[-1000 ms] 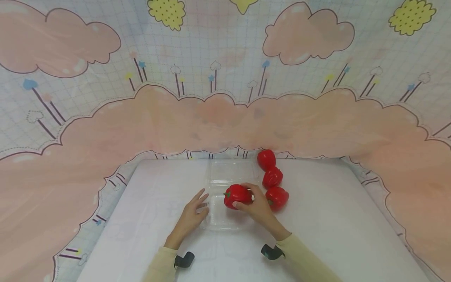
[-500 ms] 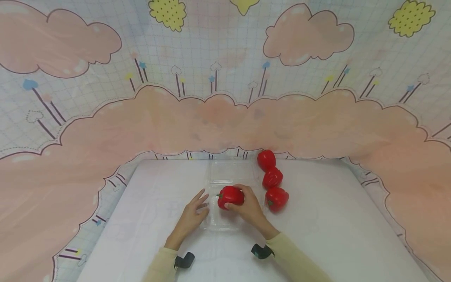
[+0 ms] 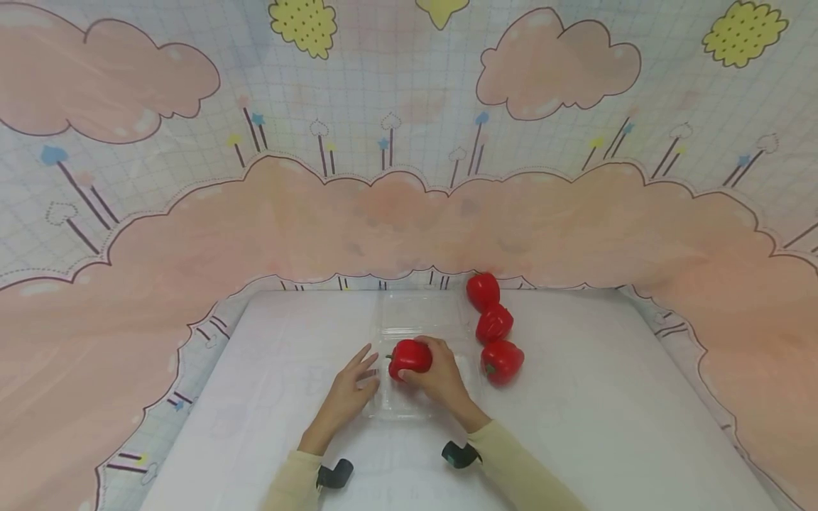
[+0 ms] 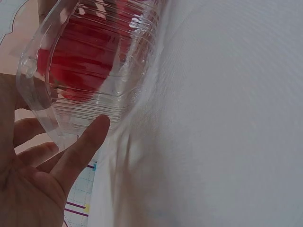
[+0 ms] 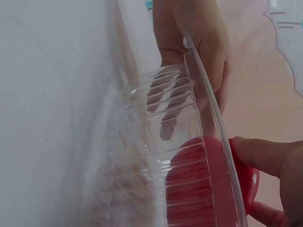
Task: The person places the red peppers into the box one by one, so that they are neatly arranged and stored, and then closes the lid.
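Leftward across the clear container (image 3: 409, 409) we have shifted our right hand (image 3: 441, 372) and the red pepper (image 3: 409, 355) pinched between its thumb and fingers. Our left hand (image 3: 345, 394) has hardly moved, its fingers spread and fairly straight against the container's near-left wall. Through the plastic we see the pepper partly below the rim, so we judge the placing nearly done; whether it touches the bottom we cannot tell. Beyond lies the container's other half (image 3: 422, 312), and to the right three more peppers (image 3: 495, 323) sit on the table (image 3: 575, 404).
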`<action>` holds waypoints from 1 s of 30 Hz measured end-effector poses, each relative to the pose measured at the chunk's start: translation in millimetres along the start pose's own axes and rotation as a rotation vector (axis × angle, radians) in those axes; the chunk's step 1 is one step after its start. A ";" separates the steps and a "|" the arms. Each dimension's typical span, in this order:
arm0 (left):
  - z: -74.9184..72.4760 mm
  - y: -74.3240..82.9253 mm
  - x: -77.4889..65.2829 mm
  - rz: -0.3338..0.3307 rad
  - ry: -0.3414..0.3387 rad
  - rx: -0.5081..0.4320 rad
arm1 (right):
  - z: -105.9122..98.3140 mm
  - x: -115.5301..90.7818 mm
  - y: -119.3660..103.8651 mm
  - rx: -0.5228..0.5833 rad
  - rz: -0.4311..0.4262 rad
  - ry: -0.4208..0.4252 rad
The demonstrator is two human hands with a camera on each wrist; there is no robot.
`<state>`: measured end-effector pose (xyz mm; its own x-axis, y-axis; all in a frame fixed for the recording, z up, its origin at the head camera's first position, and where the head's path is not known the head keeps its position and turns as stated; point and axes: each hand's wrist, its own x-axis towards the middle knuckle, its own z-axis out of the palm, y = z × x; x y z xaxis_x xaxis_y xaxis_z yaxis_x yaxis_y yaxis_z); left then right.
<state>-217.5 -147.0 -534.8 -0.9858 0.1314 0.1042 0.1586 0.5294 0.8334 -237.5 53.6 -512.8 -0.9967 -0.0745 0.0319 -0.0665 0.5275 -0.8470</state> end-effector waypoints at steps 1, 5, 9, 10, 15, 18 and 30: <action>0.0 -0.2 -0.1 0.002 -0.001 -0.002 | 1.3 0.5 -0.2 -0.002 0.006 0.001; -0.1 -1.0 -0.7 0.012 -0.003 -0.009 | 6.9 3.1 -0.2 -0.021 0.027 0.007; 0.1 -2.0 -1.4 0.024 -0.001 -0.012 | 11.1 5.4 -0.6 -0.039 0.034 0.010; 0.1 -2.1 -1.3 0.023 -0.001 -0.009 | 11.6 5.7 -1.1 -0.039 0.037 0.010; -0.1 -0.9 -1.2 0.026 0.001 -0.001 | 13.0 5.9 -3.5 -0.047 0.031 0.003; -0.1 -1.0 -0.9 0.030 0.003 -0.003 | 13.7 6.1 -4.5 -0.053 0.028 0.003; 1.5 -1.5 -1.1 0.018 0.006 -0.006 | 13.5 6.9 -0.6 -0.077 -0.005 -0.037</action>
<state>-216.6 -146.7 -537.0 -0.9831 0.1360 0.1222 0.1759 0.5217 0.8348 -243.7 41.3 -519.3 -0.9941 -0.1076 0.0155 -0.0765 0.5907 -0.8033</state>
